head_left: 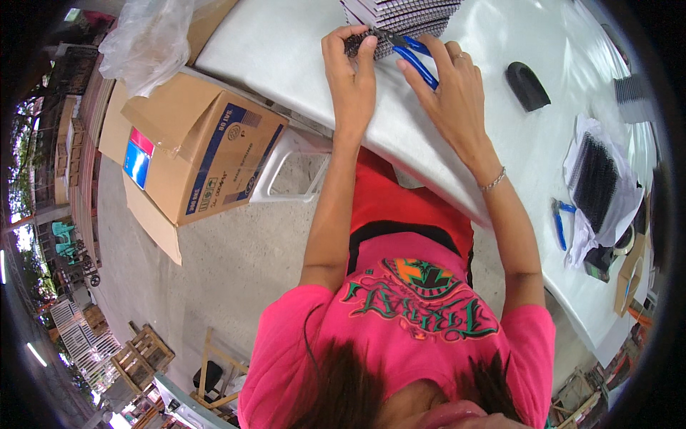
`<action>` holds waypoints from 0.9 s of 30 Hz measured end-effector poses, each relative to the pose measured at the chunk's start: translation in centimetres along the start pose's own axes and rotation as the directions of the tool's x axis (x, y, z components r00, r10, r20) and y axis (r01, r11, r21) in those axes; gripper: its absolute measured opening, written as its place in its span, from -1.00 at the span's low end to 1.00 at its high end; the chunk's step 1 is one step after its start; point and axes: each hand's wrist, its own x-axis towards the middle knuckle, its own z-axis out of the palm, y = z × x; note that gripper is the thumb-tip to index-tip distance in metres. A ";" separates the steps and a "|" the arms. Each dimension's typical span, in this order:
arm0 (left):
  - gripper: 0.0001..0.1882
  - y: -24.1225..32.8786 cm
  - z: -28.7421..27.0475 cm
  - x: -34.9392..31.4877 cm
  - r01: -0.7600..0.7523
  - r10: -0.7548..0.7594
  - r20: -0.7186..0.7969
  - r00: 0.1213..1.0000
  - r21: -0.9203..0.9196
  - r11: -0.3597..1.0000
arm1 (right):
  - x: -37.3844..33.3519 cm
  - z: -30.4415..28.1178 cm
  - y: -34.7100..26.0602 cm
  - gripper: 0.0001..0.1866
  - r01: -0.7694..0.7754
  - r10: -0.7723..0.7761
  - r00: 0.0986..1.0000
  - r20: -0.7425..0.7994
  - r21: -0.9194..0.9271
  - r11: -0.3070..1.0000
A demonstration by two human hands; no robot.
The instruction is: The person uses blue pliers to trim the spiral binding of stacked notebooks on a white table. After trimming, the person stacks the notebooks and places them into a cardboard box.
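Observation:
My left hand (351, 68) pinches the black wire spiral (355, 44) at the edge of a stack of spiral-bound notebooks (400, 16) on the white table (286, 50). My right hand (446, 82) grips blue-handled pliers (413, 56), whose jaws reach toward the spiral beside my left fingers. A thin bracelet circles my right wrist.
An open cardboard box (193, 143) rests on a white plastic chair (289, 168) at my left, with a clear plastic bag (146, 39) above it. On the table's right lie a black curved object (527, 86), black spiral coils on white paper (597, 182) and another blue-handled tool (559, 223).

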 end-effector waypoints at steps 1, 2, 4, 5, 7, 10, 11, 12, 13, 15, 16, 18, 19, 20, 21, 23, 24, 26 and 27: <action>-0.73 -0.2 -0.1 0.0 -0.022 0.022 0.004 1.000 0.009 1.000 | -0.1 0.0 0.0 -0.57 -0.021 0.021 0.999 0.027 0.018 1.000; -0.73 -0.3 -0.1 0.0 -0.044 0.044 0.010 0.999 0.017 0.999 | -0.1 -0.1 -0.1 -0.59 -0.044 0.042 0.998 0.054 0.035 0.998; -0.72 -0.1 -0.2 -0.1 -0.005 0.005 0.024 1.000 -0.006 1.000 | -0.1 -0.4 -0.2 -0.62 -0.057 0.054 0.997 0.063 0.046 0.997; -0.72 0.0 -0.3 -0.2 0.020 -0.020 0.034 0.999 -0.016 1.000 | -0.1 -0.5 -0.3 -0.63 -0.068 0.064 0.995 0.072 0.051 0.996; -0.72 -0.8 -0.3 0.0 -0.025 0.025 0.001 1.000 -0.015 1.000 | 0.1 -0.9 -0.5 -0.60 -0.195 0.173 0.969 0.177 0.116 0.974; -0.60 -0.8 -0.5 -0.1 0.184 -0.183 0.021 0.983 -0.164 0.969 | -0.2 -1.6 -0.9 -0.56 -0.341 0.286 0.913 0.290 0.158 0.927; -0.60 -0.7 -0.3 -0.1 0.184 -0.190 -0.017 0.982 -0.186 0.965 | -0.5 -1.7 -1.0 -0.57 -0.261 0.233 0.947 0.222 0.108 0.959; -0.60 -0.5 -0.1 -0.2 0.182 -0.197 -0.056 0.979 -0.208 0.961 | -0.7 -1.7 -1.0 -0.57 -0.181 0.171 0.973 0.158 0.053 0.982; -0.60 -0.4 0.0 -0.2 0.177 -0.203 -0.095 0.975 -0.228 0.957 | -0.7 -1.7 -1.1 -0.56 -0.155 0.150 0.979 0.138 0.024 0.988; -0.62 -0.3 -0.1 -0.2 0.211 -0.229 -0.043 0.972 -0.253 0.944 | -0.5 -1.6 -1.4 -0.56 -0.102 0.105 0.989 0.101 -0.036 0.994; -0.63 -0.2 -0.2 -0.2 0.227 -0.241 -0.018 0.970 -0.266 0.937 | -0.4 -1.5 -1.5 -0.56 -0.101 0.104 0.989 0.110 -0.027 0.994; -0.66 -0.7 -0.5 -0.2 0.251 -0.252 0.028 0.967 -0.226 0.941 | -0.2 -1.4 -1.6 -0.55 -0.100 0.100 0.987 0.128 -0.011 0.995; -0.68 -0.8 -0.5 -0.1 0.262 -0.257 0.051 0.965 -0.206 0.943 | -0.2 -1.3 -1.7 -0.56 -0.095 0.096 0.988 0.121 -0.008 0.995; -0.70 -0.9 -0.6 -0.1 0.257 -0.251 0.060 0.966 -0.191 0.947 | -0.2 -1.2 -1.7 -0.57 -0.091 0.091 0.989 0.114 -0.005 0.996; -0.71 -0.9 -0.7 -0.1 0.253 -0.244 0.070 0.967 -0.177 0.951 | -0.2 -1.2 -1.7 -0.58 -0.087 0.087 0.990 0.107 -0.003 0.996; -0.75 -0.8 -0.7 -0.1 0.243 -0.234 0.072 0.970 -0.168 0.955 | 0.0 -1.2 -1.7 -0.63 -0.134 0.130 0.980 0.149 0.018 0.991; -0.76 -0.7 -0.6 -0.1 0.237 -0.229 0.065 0.971 -0.175 0.956 | 0.1 -1.2 -1.8 -0.65 -0.158 0.151 0.974 0.170 0.028 0.987; -0.77 -0.7 -0.6 -0.1 0.220 -0.214 0.051 0.975 -0.164 0.962 | 0.1 -1.2 -1.9 -0.68 -0.304 0.257 0.928 0.271 0.147 0.941; -0.76 -0.9 -0.6 -0.1 0.209 -0.205 0.045 0.978 -0.147 0.967 | 0.1 -1.2 -1.9 -0.70 -0.377 0.302 0.896 0.325 0.199 0.905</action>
